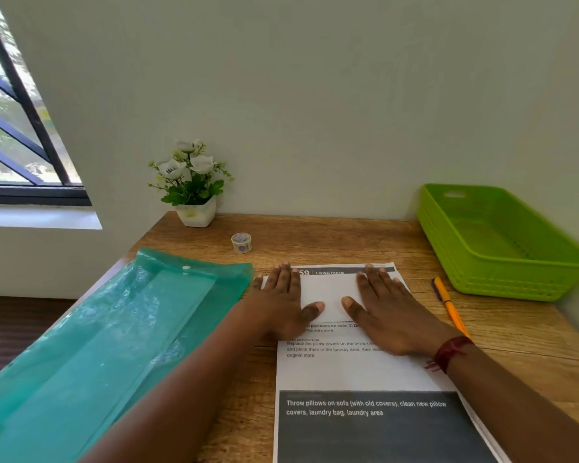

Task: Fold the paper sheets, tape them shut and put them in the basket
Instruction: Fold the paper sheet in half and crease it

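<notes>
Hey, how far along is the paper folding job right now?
Nothing finished: the green basket is empty. The left hand and right hand press flat on the printed sheet, folding at most begun. Taping is left; the tape roll sits untouched.

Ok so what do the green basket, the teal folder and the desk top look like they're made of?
The green basket: moulded plastic, matt, with ribbed slotted walls. The teal folder: thin translucent plastic, glossy, wrinkled with glare. The desk top: wood or wood-look laminate, grain lines showing; which one I cannot tell.
</notes>
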`<action>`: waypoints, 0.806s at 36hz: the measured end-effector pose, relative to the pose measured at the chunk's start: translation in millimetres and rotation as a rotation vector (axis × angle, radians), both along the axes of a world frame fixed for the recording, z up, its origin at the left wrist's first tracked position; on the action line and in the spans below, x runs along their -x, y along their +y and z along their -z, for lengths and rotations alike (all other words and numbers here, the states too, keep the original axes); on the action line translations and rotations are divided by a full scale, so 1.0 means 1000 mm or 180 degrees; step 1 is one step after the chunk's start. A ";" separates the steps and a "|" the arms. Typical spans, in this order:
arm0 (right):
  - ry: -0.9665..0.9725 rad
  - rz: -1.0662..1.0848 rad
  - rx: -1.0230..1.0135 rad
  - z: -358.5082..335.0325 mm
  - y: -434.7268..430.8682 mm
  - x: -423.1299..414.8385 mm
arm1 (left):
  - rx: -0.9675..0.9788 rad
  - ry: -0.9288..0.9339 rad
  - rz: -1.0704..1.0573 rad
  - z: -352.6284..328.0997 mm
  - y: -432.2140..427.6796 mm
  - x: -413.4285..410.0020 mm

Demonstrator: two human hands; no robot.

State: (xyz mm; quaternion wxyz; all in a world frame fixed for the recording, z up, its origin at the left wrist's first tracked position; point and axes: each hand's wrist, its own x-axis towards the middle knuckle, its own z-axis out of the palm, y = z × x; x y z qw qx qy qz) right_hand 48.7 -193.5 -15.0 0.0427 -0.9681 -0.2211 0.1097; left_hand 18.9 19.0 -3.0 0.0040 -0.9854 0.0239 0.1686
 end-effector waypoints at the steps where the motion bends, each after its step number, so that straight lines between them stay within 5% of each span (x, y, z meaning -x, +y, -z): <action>1: -0.0023 0.0050 0.0008 0.000 0.000 -0.001 | 0.0027 -0.0025 -0.0007 0.001 0.001 -0.001; 23: -0.0336 0.0192 -0.0242 0.000 0.000 -0.001 | 0.0043 -0.0317 0.0090 -0.006 -0.006 -0.012; 29: -0.0417 0.0214 -0.0447 -0.002 -0.001 -0.002 | 0.0241 -0.0957 0.0112 -0.018 0.014 -0.016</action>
